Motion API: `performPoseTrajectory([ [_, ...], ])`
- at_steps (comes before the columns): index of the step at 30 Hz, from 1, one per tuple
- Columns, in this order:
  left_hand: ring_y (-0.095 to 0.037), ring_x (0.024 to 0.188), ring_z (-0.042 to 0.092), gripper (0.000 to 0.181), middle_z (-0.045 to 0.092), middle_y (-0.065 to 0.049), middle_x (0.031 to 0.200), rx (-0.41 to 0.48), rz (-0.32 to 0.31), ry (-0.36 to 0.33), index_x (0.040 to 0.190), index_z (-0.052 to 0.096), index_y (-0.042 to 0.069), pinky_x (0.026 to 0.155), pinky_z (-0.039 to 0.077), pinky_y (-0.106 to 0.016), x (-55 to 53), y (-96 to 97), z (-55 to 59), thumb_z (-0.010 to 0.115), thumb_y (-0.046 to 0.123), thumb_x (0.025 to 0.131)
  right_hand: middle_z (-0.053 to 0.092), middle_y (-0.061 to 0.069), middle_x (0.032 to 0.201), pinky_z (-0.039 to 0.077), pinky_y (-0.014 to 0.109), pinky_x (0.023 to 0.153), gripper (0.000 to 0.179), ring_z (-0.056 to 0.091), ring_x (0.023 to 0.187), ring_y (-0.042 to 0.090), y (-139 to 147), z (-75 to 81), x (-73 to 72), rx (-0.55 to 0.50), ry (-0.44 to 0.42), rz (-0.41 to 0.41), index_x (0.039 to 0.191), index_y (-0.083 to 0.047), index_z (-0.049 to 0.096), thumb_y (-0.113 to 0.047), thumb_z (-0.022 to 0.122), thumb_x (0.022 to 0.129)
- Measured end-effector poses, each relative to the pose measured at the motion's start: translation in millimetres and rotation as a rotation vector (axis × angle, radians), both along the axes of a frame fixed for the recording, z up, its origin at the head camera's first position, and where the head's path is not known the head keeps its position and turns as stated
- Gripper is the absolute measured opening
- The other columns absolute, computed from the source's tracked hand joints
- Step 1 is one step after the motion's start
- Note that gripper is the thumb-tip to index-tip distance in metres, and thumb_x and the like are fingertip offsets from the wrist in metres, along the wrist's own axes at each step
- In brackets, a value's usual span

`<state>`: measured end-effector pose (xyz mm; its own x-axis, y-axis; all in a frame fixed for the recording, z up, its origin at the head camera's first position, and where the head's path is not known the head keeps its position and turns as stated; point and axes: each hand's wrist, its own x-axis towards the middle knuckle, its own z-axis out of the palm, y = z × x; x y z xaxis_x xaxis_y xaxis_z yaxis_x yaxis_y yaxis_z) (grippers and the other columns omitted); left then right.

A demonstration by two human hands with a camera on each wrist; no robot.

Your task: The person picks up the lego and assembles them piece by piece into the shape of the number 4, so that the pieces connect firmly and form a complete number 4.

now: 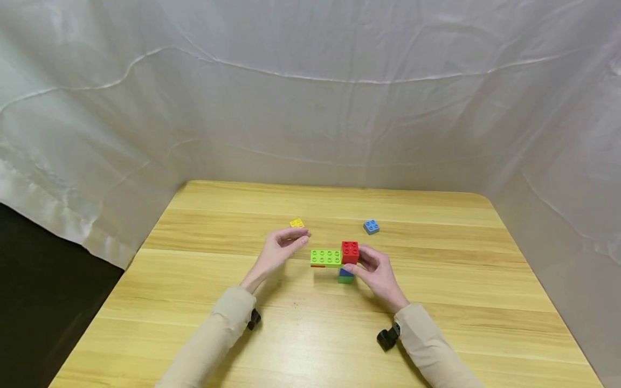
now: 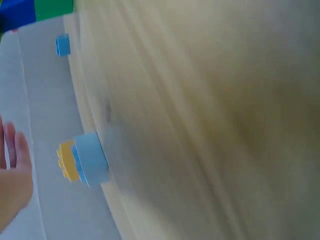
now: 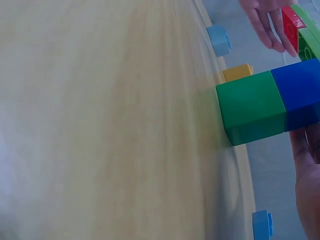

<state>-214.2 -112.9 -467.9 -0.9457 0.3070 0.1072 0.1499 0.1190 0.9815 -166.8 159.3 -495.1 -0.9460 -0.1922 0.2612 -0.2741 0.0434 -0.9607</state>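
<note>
My right hand (image 1: 379, 272) grips a stack of toy building bricks from its right side, fingers at the red brick (image 1: 350, 252) on top. Below are a long light green brick (image 1: 325, 257) reaching left, a dark blue brick (image 3: 302, 92) and a green brick (image 3: 252, 107) at the bottom. Another red brick (image 3: 292, 24) sits under the light green one's left end. My left hand (image 1: 280, 249) hovers left of the stack, fingers extended and holding nothing. Near it are a yellow brick (image 1: 296, 222) and a light blue brick (image 2: 91, 159), the latter hidden in the head view.
A separate blue brick (image 1: 371, 226) lies on the wooden table (image 1: 301, 345) behind the stack, to the right. Pale cloth (image 1: 330, 124) hangs behind the table and along its sides. Small black cameras sit at both wrists.
</note>
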Motion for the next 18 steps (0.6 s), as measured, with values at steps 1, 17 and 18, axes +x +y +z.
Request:
performPoseTrajectory([
  [1, -0.018, 0.110, 0.069, 0.039, 0.069, -0.021, 0.127, 0.015, 0.035, 0.012, 0.129, 0.063, -0.002, 0.097, 0.055, -0.021, -2.5, -1.2, -0.1, 0.069, 0.014, 0.095, 0.069, -0.023, 0.112, 0.052, 0.015, 0.098, 0.047, 0.066, 0.108, -0.002, 0.0, -0.1, 0.1, 0.001, -0.001, 0.000, 0.128, 0.013, 0.058, 0.002, 0.075, 0.086],
  [17, -0.046, 0.129, 0.050, 0.067, 0.053, -0.032, 0.138, -0.015, 0.235, 0.014, 0.139, 0.052, -0.003, 0.118, 0.040, -0.052, -48.6, -7.0, -10.0, 0.077, -0.010, 0.078, 0.070, -0.023, 0.110, 0.054, 0.015, 0.095, 0.044, 0.066, 0.103, -0.002, -1.3, 0.2, 1.1, -0.010, 0.040, 0.003, 0.126, 0.014, 0.059, 0.005, 0.074, 0.085],
  [18, -0.045, 0.130, 0.050, 0.068, 0.052, -0.032, 0.139, -0.023, 0.226, -0.001, 0.140, 0.051, -0.003, 0.118, 0.039, -0.051, -50.6, -7.5, -10.7, 0.077, -0.010, 0.078, 0.070, -0.023, 0.110, 0.054, 0.015, 0.095, 0.044, 0.066, 0.103, -0.002, -1.4, 0.1, 1.0, -0.011, 0.040, 0.002, 0.126, 0.014, 0.059, 0.005, 0.074, 0.085],
])
